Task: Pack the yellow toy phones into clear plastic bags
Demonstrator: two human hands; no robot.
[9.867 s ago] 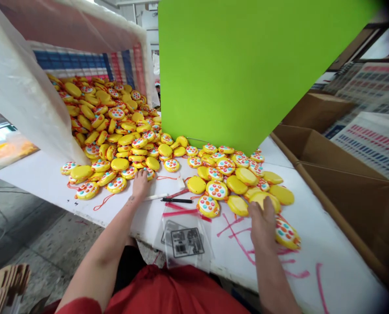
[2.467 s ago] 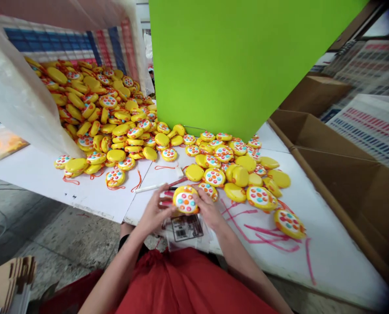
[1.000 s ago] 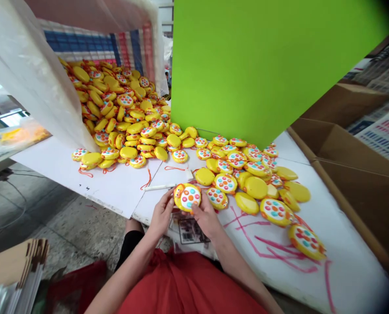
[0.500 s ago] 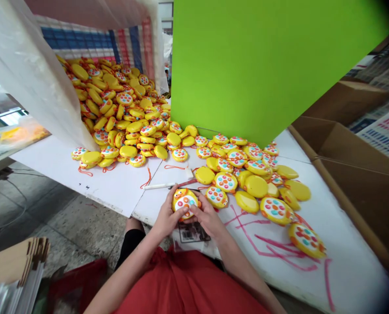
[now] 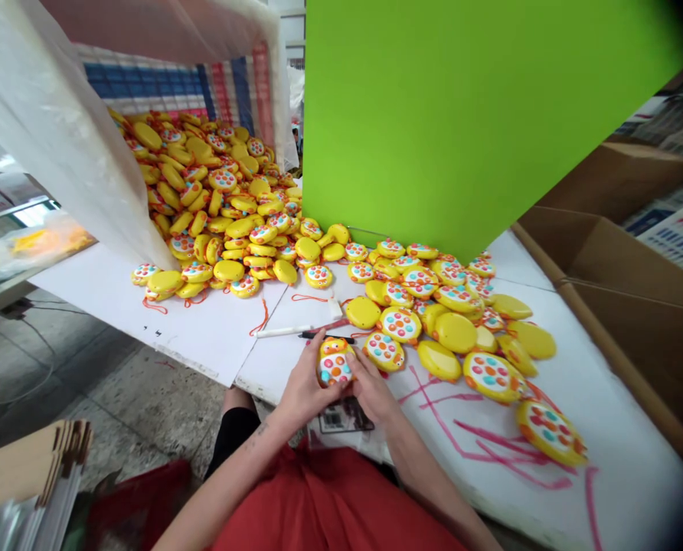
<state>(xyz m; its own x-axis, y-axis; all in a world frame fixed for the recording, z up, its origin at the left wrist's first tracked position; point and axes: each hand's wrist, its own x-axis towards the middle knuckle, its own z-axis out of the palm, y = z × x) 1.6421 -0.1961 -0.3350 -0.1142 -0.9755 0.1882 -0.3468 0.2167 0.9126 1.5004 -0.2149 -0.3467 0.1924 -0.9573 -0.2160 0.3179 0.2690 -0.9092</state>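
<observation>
Between my two hands, above the table's near edge, is a yellow duck-shaped button toy (image 5: 334, 369). Its white front with pink, orange and blue round buttons faces up. My left hand (image 5: 302, 386) wraps its left side, and my right hand (image 5: 371, 388) grips the right side with the fingers along its edge. Just beyond the toy lie a white pen (image 5: 284, 331), a black pen (image 5: 312, 335) and a reddish stick-like item (image 5: 331, 325). A dark printed packet with a barcode (image 5: 344, 417) lies beneath my hands.
Many similar yellow toys (image 5: 227, 270) spill from a plastic-lined woven bag (image 5: 112, 168) across the white table (image 5: 197, 337). More toys (image 5: 455, 330) lie to the right. A green panel (image 5: 445, 115) stands behind them. Cardboard boxes (image 5: 629, 275) flank the right edge.
The toy has turned and tilted in my hands, its duck face now at the far side. My thumbs have moved off the buttons toward the near edge. The view has shifted slightly.
</observation>
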